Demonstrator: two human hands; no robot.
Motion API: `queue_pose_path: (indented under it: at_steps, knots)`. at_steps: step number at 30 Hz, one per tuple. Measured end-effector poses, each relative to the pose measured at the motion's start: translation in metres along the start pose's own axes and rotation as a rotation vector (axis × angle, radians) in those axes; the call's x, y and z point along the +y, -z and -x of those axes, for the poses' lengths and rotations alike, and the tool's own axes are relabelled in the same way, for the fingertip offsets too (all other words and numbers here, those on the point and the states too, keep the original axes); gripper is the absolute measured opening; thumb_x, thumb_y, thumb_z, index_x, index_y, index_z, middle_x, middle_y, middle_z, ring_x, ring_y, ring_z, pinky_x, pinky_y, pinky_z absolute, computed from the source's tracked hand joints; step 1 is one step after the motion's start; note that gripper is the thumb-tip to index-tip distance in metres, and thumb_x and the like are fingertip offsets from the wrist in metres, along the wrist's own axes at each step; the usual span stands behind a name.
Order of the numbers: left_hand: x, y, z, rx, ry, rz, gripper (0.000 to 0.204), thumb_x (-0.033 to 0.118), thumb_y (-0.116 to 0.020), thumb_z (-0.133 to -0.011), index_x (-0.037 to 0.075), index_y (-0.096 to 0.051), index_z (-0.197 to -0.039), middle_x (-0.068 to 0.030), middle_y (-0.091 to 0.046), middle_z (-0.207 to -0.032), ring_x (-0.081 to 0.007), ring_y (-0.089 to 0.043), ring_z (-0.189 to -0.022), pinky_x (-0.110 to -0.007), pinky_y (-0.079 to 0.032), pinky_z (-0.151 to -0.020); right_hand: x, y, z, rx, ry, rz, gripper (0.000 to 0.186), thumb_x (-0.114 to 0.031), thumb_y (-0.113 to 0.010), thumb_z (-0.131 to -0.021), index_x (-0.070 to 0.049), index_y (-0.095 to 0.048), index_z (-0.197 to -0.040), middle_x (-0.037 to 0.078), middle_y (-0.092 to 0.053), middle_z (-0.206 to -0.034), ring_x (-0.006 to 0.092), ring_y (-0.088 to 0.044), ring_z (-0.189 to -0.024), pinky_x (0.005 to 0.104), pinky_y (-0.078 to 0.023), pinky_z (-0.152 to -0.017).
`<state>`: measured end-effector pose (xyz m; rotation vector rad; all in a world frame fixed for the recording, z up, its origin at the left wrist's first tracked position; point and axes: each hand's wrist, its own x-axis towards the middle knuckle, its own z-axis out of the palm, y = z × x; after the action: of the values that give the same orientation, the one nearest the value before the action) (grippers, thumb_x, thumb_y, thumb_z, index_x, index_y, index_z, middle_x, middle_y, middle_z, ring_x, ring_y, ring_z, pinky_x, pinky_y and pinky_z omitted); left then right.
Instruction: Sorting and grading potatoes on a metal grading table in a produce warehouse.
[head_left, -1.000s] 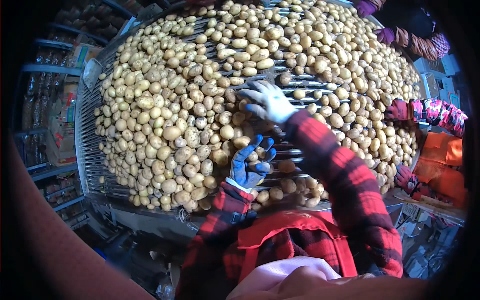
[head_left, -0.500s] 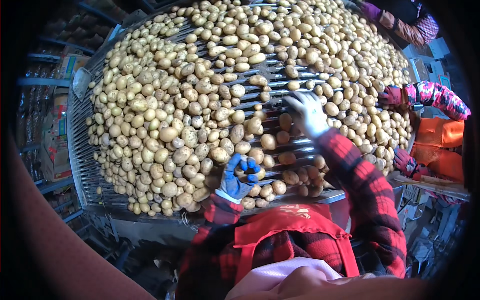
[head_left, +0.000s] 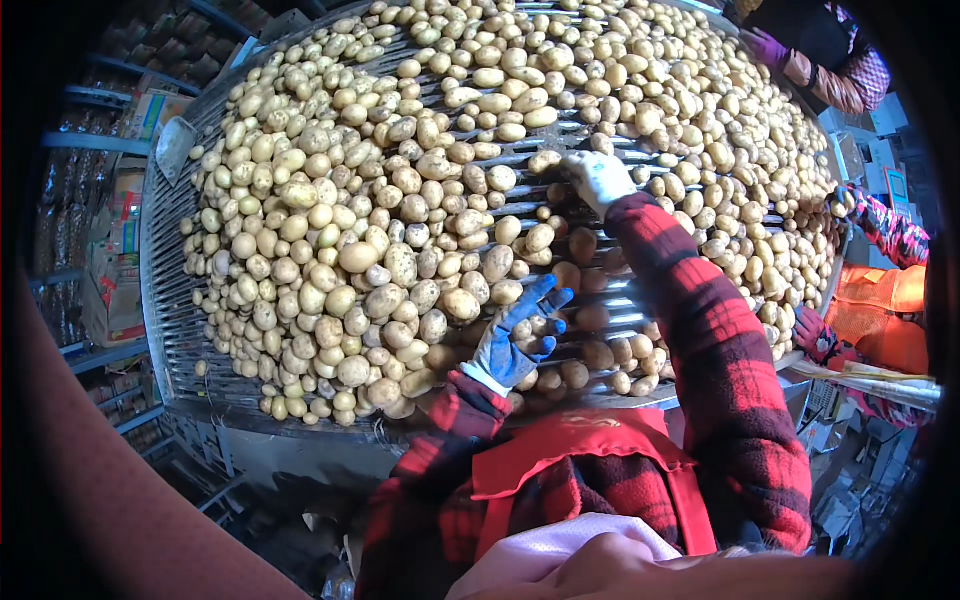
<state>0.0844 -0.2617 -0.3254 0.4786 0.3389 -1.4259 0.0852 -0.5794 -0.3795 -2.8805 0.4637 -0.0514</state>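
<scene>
Many pale yellow potatoes [head_left: 360, 258] lie heaped on a wide bed of metal rollers [head_left: 515, 208]. My left hand [head_left: 512, 338], in a blue and white glove, is low over the near side of the bed. Its fingers and thumb are spread in a curve, and a few small potatoes show between them; whether they rest in the palm or on the rollers I cannot tell. Farther off and to the right, my right hand [head_left: 602, 182], in a white glove, reaches down to the rollers beside an oval potato [head_left: 545, 162]. Its fingertips point down and are mostly hidden.
Along the right edge, co-workers' gloved hands, a purple glove [head_left: 766, 47] and a pink one [head_left: 815, 333], are at the heap. A pale scoop-like piece [head_left: 175, 150] sits at the left rim. Cartons [head_left: 118, 290] and blue rails stand beyond it.
My right hand has moved a little away from me and to the left. The left hand has shifted right, its fingers more spread. Potatoes now show between its fingers and thumb.
</scene>
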Motion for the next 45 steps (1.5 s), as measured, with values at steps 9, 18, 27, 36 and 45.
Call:
queue_pose_path:
  at_steps: [9, 18, 27, 36, 45]
  knots:
    - [0.014, 0.012, -0.005, -0.12, 0.085, 0.125, 0.045, 0.025, -0.058, -0.101, 0.013, -0.055, -0.144, -0.0162, -0.056, -0.141, -0.0199, -0.06, -0.09, -0.029, -0.05, -0.068, -0.074, 0.062, 0.08, -0.016, 0.087, -0.71, 0.031, -0.022, -0.067, -0.096, -0.006, -0.066, -0.123, 0.012, -0.067, -0.119, 0.0287, -0.063, -0.11, 0.0389, -0.05, -0.097]
    - [0.049, 0.034, 0.038, -0.196, 0.044, 0.433, 0.038, 0.029, -0.055, -0.101, 0.008, -0.062, -0.133, -0.0156, -0.053, -0.143, -0.032, -0.06, -0.104, -0.035, -0.052, -0.07, -0.069, 0.061, 0.113, -0.101, 0.127, -0.528, 0.021, -0.016, -0.069, -0.087, -0.014, -0.074, -0.107, 0.012, -0.067, -0.112, 0.0321, -0.068, -0.096, 0.044, -0.056, -0.081]
    - [0.019, 0.036, 0.008, -0.086, 0.146, 0.323, 0.049, 0.025, -0.055, -0.1, 0.019, -0.048, -0.148, -0.0147, -0.056, -0.142, -0.0369, -0.06, -0.12, -0.035, -0.056, -0.076, -0.098, -0.006, 0.006, -0.034, 0.122, -0.286, 0.025, -0.022, -0.057, -0.095, -0.014, -0.072, -0.113, 0.014, -0.068, -0.103, 0.0352, -0.069, -0.096, 0.0469, -0.055, -0.081]
    - [0.019, 0.026, 0.0, -0.091, 0.141, 0.205, 0.042, 0.036, -0.057, -0.102, 0.016, -0.055, -0.139, -0.0131, -0.062, -0.128, -0.0326, -0.06, -0.111, -0.032, -0.052, -0.069, -0.098, 0.066, 0.056, 0.011, 0.242, -0.623, 0.043, -0.015, -0.069, -0.088, -0.01, -0.064, -0.13, 0.016, -0.065, -0.126, 0.0369, -0.065, -0.111, 0.0432, -0.054, -0.094]
    - [0.02, 0.041, 0.014, -0.067, 0.017, 0.286, 0.029, 0.033, -0.058, -0.101, 0.017, -0.065, -0.125, -0.0096, -0.061, -0.131, -0.0295, -0.06, -0.11, -0.037, -0.052, -0.075, -0.112, -0.023, -0.017, -0.027, 0.132, -0.113, 0.024, -0.02, -0.054, -0.093, -0.018, -0.071, -0.111, 0.016, -0.071, -0.09, 0.0332, -0.072, -0.082, 0.0465, -0.057, -0.069]
